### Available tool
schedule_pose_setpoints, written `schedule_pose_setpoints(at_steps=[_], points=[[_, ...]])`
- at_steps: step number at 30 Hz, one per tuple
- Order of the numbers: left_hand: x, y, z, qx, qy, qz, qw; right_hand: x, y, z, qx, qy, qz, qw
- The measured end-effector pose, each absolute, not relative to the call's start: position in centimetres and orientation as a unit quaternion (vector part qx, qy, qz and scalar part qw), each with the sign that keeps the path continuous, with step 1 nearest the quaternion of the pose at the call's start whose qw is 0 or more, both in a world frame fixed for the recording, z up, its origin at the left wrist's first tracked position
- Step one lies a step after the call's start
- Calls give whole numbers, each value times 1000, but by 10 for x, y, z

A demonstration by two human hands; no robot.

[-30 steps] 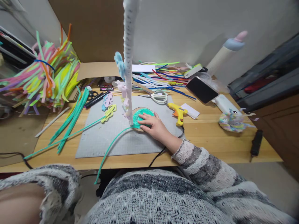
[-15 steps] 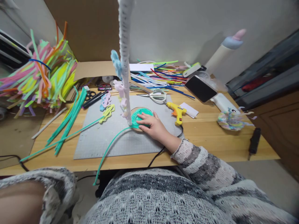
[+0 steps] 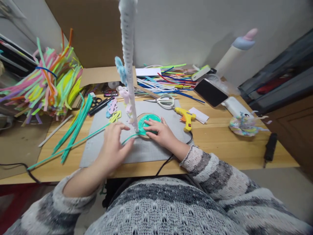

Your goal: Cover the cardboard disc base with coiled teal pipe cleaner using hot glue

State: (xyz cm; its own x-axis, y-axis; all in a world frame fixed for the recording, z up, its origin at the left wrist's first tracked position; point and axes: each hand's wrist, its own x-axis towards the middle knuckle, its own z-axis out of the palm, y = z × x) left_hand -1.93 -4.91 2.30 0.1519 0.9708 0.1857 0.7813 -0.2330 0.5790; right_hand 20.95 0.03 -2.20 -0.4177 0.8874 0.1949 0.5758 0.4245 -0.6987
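Observation:
My right hand [image 3: 161, 133] lies with spread fingers on a round base covered in coiled green pipe cleaner [image 3: 143, 122]. A white pipe-cleaner-wrapped pole [image 3: 130, 65] stands upright at the base's left edge, with a blue piece [image 3: 120, 67] and pale pink and yellow pieces on it. From the base a loose green pipe cleaner end [image 3: 129, 138] runs left toward my left hand [image 3: 112, 145]. That hand hovers left of the pole, fingers apart, over the grey cutting mat [image 3: 146, 156]. Part of the loose end is hidden behind it.
A yellow glue gun [image 3: 186, 118] and scissors [image 3: 165, 101] lie right and behind. Green pipe cleaners [image 3: 75, 130] lie at left, beside a big coloured bundle [image 3: 46, 81]. A phone [image 3: 210, 92] and a black-handled tool [image 3: 270, 147] are at right.
My left hand has come in from the lower left to above the mat, beside the pole. The right hand stays on the green base.

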Motion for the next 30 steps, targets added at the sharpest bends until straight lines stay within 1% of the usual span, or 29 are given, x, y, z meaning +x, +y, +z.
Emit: schedule_pose_setpoints(at_steps=[3, 6, 7, 9, 12, 17, 24, 30], points=[[-10, -32, 10, 738, 587, 256, 212, 209, 1, -24, -460, -799, 267, 281], [-2, -18, -2, 667, 596, 257, 367, 210, 1, -25, -459, -805, 259, 274], [0, -16, -4, 649, 595, 261, 397, 210, 2, -24, -457, -807, 255, 272], [2, -12, -6, 643, 592, 259, 411, 210, 2, -24, -458, -811, 248, 269], [5, -12, -7, 669, 596, 242, 372, 208, 0, -21, -467, -809, 235, 269], [3, -15, -7, 707, 588, 254, 301, 202, -6, -19, -487, -795, 218, 289], [-4, -13, -5, 810, 514, 202, 198, 197, -9, -20, -497, -789, 203, 299], [-11, -10, -11, 842, 481, 189, 153, 197, -9, -22, -496, -789, 196, 305]])
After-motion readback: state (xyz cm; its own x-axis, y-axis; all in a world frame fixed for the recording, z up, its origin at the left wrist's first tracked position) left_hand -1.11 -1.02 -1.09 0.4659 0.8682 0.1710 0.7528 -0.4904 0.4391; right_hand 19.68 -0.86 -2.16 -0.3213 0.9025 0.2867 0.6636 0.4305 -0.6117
